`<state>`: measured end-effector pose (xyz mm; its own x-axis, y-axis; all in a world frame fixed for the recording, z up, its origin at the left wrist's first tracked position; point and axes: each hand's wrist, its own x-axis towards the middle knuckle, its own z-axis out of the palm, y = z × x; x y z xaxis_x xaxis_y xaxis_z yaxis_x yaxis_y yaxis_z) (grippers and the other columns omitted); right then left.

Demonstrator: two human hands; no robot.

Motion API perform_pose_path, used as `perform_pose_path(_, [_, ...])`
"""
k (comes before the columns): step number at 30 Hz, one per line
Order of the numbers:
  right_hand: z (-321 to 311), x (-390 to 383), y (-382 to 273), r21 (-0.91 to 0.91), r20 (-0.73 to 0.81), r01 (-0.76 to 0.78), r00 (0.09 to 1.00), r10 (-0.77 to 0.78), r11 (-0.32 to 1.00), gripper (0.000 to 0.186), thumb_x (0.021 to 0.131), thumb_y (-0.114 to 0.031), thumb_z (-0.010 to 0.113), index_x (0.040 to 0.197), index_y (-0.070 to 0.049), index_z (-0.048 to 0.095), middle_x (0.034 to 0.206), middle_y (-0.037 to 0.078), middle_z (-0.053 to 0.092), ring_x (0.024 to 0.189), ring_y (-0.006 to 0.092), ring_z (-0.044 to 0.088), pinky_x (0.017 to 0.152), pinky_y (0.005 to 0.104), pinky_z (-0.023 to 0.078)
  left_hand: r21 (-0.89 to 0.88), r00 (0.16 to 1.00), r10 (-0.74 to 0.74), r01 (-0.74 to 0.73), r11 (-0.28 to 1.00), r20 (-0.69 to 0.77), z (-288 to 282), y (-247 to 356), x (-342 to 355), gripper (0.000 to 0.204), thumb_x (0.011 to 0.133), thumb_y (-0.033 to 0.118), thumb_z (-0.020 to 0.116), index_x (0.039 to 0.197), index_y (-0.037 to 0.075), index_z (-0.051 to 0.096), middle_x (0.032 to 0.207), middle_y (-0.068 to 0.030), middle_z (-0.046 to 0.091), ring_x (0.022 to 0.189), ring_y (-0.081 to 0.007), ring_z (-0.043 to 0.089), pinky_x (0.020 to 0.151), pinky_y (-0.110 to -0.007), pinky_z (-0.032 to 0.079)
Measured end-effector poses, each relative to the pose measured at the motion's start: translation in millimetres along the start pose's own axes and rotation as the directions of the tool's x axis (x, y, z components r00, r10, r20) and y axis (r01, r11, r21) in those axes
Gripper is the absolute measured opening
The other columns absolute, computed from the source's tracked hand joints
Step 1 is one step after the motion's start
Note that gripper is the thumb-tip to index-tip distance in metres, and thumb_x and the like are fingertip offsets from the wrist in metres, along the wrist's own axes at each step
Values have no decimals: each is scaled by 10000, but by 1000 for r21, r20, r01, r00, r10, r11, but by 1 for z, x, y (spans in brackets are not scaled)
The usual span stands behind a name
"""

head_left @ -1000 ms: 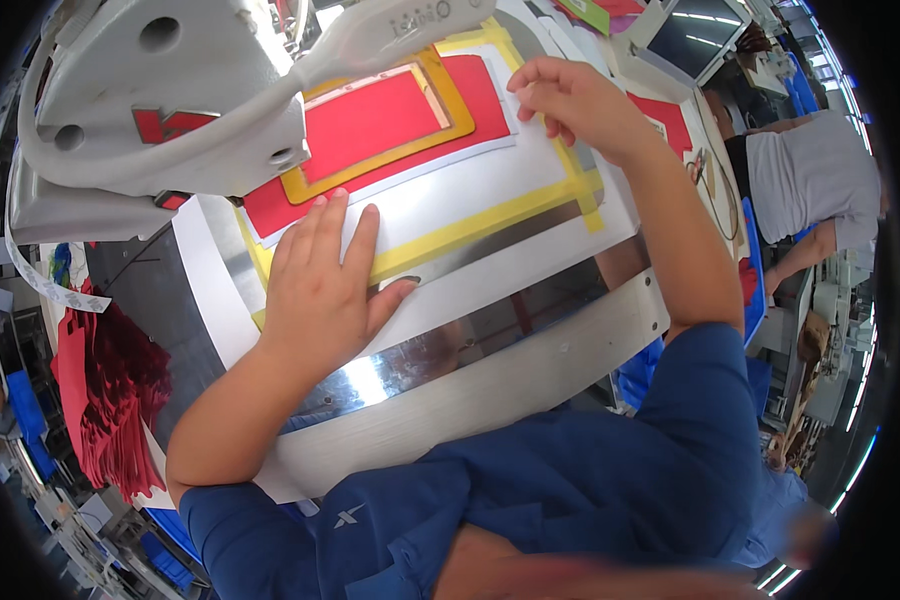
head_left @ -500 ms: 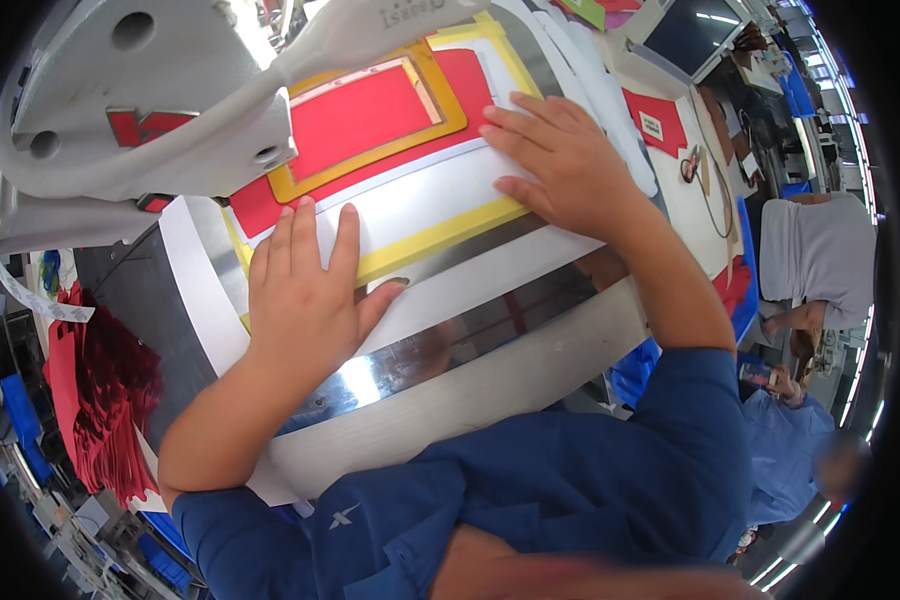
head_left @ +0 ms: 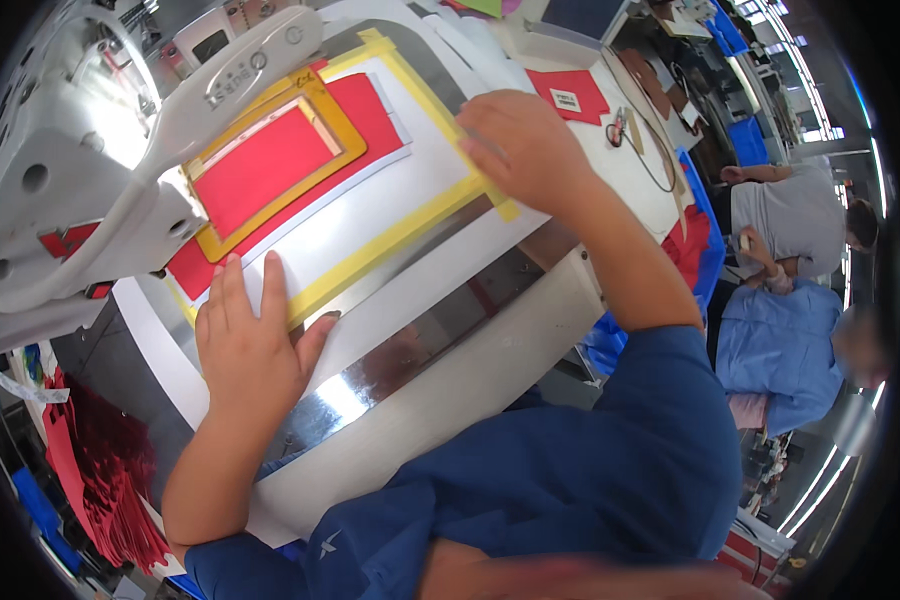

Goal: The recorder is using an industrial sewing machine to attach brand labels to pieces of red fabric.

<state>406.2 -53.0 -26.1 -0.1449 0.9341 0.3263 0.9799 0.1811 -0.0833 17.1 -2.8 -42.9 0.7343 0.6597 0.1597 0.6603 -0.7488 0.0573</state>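
Brushed-metal rail (head_left: 490, 350) edges the near side of the counter, with a glossy plate (head_left: 410, 348) just past it. Over the plate, the left hand (head_left: 252, 352) lies spread, its grip open and holding nothing, fingertips close by the lower edge of a red sheet (head_left: 255, 185). The right hand (head_left: 530, 150) bends its fingers at the right-hand strip of yellow tape (head_left: 390, 252) bordering a white board (head_left: 410, 190); I cannot tell whether that grip has closed on anything. Lying on the board, the red sheet has a yellow frame (head_left: 290, 198) over it, partly beneath a pale machine (head_left: 135, 235). Placing looks done, I judge; nothing visible marks the sheet as finished, so the machine's part probably remains. At left hangs a thick bundle of red pieces (head_left: 80, 475), seemingly more of the same stock. Farther right, a red piece with a white label (head_left: 570, 95) lies near scissors (head_left: 615, 130), and a blue bin (head_left: 716, 250) beside the counter contains crumpled red material (head_left: 688, 245). Beyond are two co-workers, one in grey (head_left: 780, 215), one in blue (head_left: 780, 345), and another blue container (head_left: 746, 140) whose contents are too small to tell.
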Motion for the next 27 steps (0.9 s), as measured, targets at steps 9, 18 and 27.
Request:
perform_pose_path(9, [-8, -59, 194, 277, 155, -576, 817, 556, 769, 231, 986, -146, 762, 1174, -16, 731, 1146, 96, 759, 1070, 212, 705, 965, 345, 543, -34, 999, 24, -25, 999, -29, -2, -1, 5, 812, 891, 477, 834, 1497, -7, 592, 1471, -372, 551, 1321, -520, 584, 1083, -561, 462])
perform_pose_path(18, [-7, -51, 238, 315, 410, -557, 810, 419, 768, 138, 1037, -137, 709, 957, -78, 613, 821, -39, 555, 747, 67, 518, 671, 263, 433, -40, 999, -4, 3, 999, -40, -4, 1, 4, 801, 889, 514, 829, 1464, 0, 614, 1448, -368, 564, 1307, -522, 593, 1072, -564, 478])
perform_pose_path(27, [-57, 22, 113, 529, 293, -442, 896, 333, 724, 88, 1065, -116, 669, 1007, -77, 616, 918, -54, 558, 844, 51, 519, 766, 228, 422, -124, 991, -8, -8, 992, -133, -2, -22, 15, 761, 929, 535, 785, 1449, 0, 631, 1306, -266, 623, 1200, -419, 603, 1002, -543, 485])
